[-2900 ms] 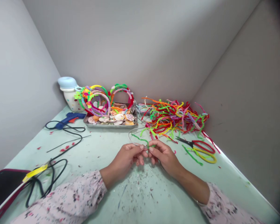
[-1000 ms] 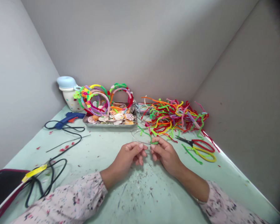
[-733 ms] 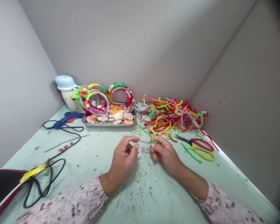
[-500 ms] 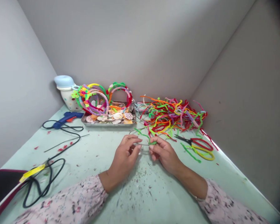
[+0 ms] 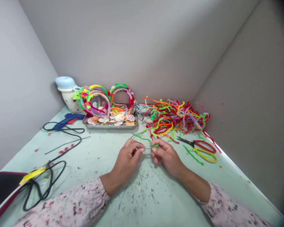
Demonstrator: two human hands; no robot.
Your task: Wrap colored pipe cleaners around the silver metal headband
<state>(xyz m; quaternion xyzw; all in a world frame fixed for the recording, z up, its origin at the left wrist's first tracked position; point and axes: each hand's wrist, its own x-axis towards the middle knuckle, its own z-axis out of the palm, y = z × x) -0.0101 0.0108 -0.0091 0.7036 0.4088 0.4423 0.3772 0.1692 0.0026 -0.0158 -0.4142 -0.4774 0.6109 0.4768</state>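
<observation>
Between my hands is a thin grey metal headband (image 5: 147,148), its curve pointing away from me. My left hand (image 5: 129,157) pinches it between thumb and forefinger. A green pipe cleaner (image 5: 143,138) is wound round the band at my right fingertips, and its loose end stretches away to the left. My right hand (image 5: 168,156) is closed on the wound part, with thumb and forefinger pressed together. Just beyond, a pink pipe cleaner end (image 5: 150,132) reaches out of a tangled heap of coloured pipe cleaners (image 5: 177,115).
Scissors (image 5: 201,148) and a cut green piece (image 5: 193,155) lie at right. A metal tray (image 5: 111,126) of seashells (image 5: 119,117) with decorated headbands (image 5: 98,101) stands behind. On the left are a blue glue gun (image 5: 67,120), a black cord (image 5: 50,181) and a lidded cup (image 5: 69,97).
My left thumb and forefinger have closed together on the band. The green pipe cleaner's loose end has swung slightly left and nearer to me. My right hand has stayed nearly still.
</observation>
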